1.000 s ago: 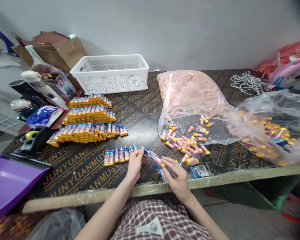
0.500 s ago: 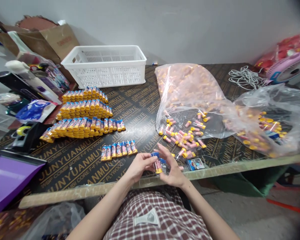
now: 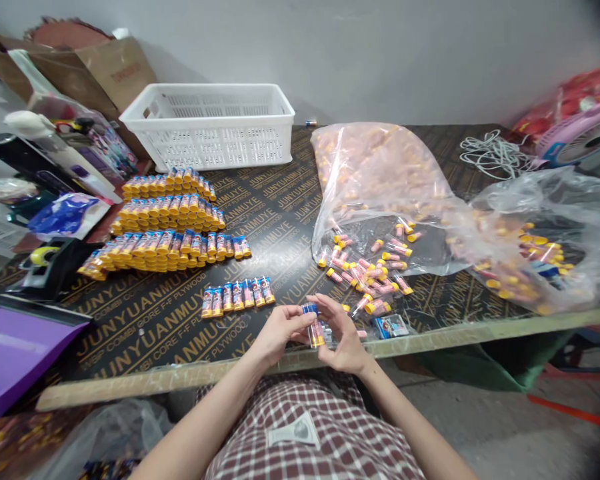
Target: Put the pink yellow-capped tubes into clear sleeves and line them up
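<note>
Just above the table's front edge, my left hand (image 3: 279, 333) pinches a small clear tube (image 3: 315, 331) with a yellow cap at the bottom, pink contents and a blue-topped label. Curved around its right side is my right hand (image 3: 344, 337), fingertips at the tube's top and thumb by the yellow cap. A short row of labelled tubes (image 3: 237, 297) lies to the left of my hands. Loose tubes without blue labels (image 3: 367, 277) are scattered to the right. Beside my right hand lies a stack of blue printed labels (image 3: 391, 327).
Layered stacks of labelled tubes (image 3: 165, 250) stand at left, before a white basket (image 3: 220, 143). A big plastic bag of tubes (image 3: 380, 163) and another clear bag (image 3: 540, 213) lie at right. A tape dispenser (image 3: 45, 270), purple dustpan (image 3: 20, 360) and pink fan (image 3: 580, 137) sit at the sides.
My right hand's fingers have closed in from spread to curled around the tube, reaching its top. The left hand keeps its pinch. The view has shifted slightly.
</note>
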The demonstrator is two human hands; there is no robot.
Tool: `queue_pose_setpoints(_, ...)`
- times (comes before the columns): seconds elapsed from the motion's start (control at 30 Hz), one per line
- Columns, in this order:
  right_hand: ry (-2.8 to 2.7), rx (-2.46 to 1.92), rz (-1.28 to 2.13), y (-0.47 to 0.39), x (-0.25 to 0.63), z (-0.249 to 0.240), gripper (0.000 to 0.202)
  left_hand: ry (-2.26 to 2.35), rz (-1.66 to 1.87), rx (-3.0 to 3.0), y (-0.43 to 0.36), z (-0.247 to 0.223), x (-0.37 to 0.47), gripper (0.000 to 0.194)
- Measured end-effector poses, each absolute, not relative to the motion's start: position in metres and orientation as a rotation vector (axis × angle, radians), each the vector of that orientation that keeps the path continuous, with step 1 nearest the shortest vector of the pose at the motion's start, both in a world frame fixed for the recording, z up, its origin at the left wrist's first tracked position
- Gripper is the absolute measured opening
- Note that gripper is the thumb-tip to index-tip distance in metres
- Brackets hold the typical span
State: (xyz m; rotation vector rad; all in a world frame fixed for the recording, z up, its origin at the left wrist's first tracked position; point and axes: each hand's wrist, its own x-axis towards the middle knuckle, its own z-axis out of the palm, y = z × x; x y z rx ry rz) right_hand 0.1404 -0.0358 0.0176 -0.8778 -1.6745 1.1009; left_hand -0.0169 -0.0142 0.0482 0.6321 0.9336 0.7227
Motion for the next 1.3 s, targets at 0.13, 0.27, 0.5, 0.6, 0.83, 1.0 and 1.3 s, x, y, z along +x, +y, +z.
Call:
queue_pose_setpoints(0.13,-1.666,-0.883,1.09,-0.036,0.139,0.016,0.086,0.934,0.726,0.625,-0.014,0.048,-0.017,0.037)
queue_pose_setpoints(0.27,-1.664,-0.884,1.077,-0.035,0.137,0.017,0.085,0.937,0.729,0.62,-0.014,0.047,-0.018,0.038)
queue_pose_setpoints(0.5,-1.677,-0.898,1.047,-0.036,0.135,0.018,0.084,0.947,0.743,0.615,-0.016,0.048,-0.018,0.038)
queue_pose_setpoints(0.6,-1.692,-0.898,1.058,-0.036,0.132,0.019,0.083,0.944,0.75,0.616,-0.017,0.046,-0.017,0.038)
queue_pose_setpoints(0.83,-1.948,-1.187,0.783,-0.015,0.166,0.031,0.077,1.333,0.983,0.816,0.005,0.042,-0.076,0.037)
queue_pose_setpoints(1.0,-2.261,-1.527,0.206,0.004,0.231,0.018,0.047,2.012,1.01,1.036,0.017,0.034,-0.17,0.042)
queue_pose_setpoints(1.3,-2.461,-1.701,-0.006,0.003,0.238,0.001,0.028,2.274,0.658,1.337,0.014,0.013,-0.217,0.042)
